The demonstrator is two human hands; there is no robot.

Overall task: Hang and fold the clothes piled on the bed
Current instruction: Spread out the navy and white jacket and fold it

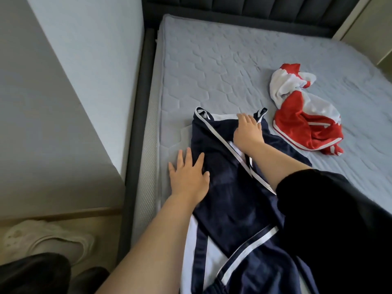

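Near left edge of mattress [212, 60]: navy garment [222, 198], white-trimmed, laid out lengthwise.
Left hand [188, 177]: fingers straight and spread, pressing the garment's left border.
Right hand [247, 131]: fingers nearly straight, pressing the garment's far end between its straps.
Far right side: red-and-white garment [305, 109], crumpled, apart from the navy one.

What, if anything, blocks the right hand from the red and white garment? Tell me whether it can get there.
Probably yes. The right hand presses flat on the navy garment; the red and white garment lies crumpled just to its right on the mattress, with only bare mattress between them.
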